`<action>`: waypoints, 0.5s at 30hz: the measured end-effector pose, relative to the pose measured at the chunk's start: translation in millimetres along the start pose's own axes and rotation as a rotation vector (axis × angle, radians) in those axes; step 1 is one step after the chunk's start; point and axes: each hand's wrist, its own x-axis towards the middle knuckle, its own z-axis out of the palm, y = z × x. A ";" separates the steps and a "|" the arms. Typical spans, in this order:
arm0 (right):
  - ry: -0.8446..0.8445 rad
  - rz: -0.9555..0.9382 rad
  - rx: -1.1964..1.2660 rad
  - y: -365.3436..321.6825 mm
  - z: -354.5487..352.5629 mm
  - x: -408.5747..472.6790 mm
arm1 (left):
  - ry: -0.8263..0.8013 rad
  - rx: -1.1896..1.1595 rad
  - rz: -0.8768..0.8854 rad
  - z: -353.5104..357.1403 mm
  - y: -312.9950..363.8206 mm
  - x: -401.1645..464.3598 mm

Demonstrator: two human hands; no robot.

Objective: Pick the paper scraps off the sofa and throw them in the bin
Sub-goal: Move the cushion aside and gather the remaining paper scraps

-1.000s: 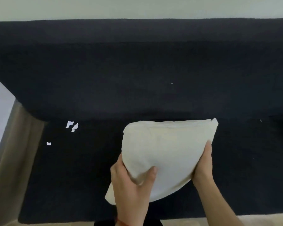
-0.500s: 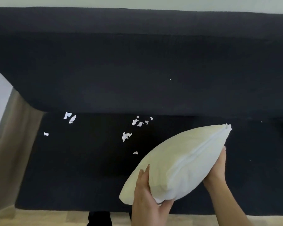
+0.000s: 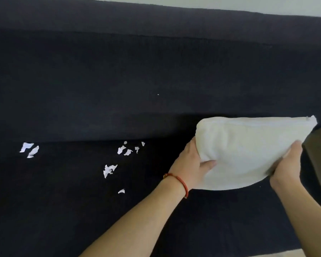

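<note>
White fabric identifies the cushion, now held at the right end of the sofa seat against the backrest. One second ago it covered the middle of the seat; it has been swung rightward since.

Left hand: fingers behind the cushion's left edge, thumb curled onto its front face, gripping. Right hand: fingers wrapped over the lower right corner, gripping; this hand is motion-blurred.

Result of the shift: a cluster of paper scraps is exposed, lying well to the left of the left-hand fingers. A larger scrap and a small one lie nearer the front edge. Two more lie far left.

Judgement: no scrap is collected yet. Both hands must release the cushion before picking begins. No bin is in view.
</note>
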 end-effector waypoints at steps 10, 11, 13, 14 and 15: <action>-0.118 -0.085 -0.285 24.2 67.8 43.6 | 0.138 -0.076 -0.182 -36.5 -46.1 70.2; -0.112 -0.085 -0.269 23.3 68.1 43.6 | 0.121 -0.061 -0.176 -36.3 -46.1 70.9; -0.079 -0.082 -0.251 27.1 64.6 42.0 | 0.101 -0.071 -0.186 -34.3 -49.1 66.9; -0.022 -0.096 -0.262 31.6 62.9 36.4 | 0.102 -0.081 -0.200 -33.4 -52.3 62.3; 0.068 -0.138 -0.289 40.0 61.2 26.0 | 0.103 -0.086 -0.224 -33.1 -57.5 56.0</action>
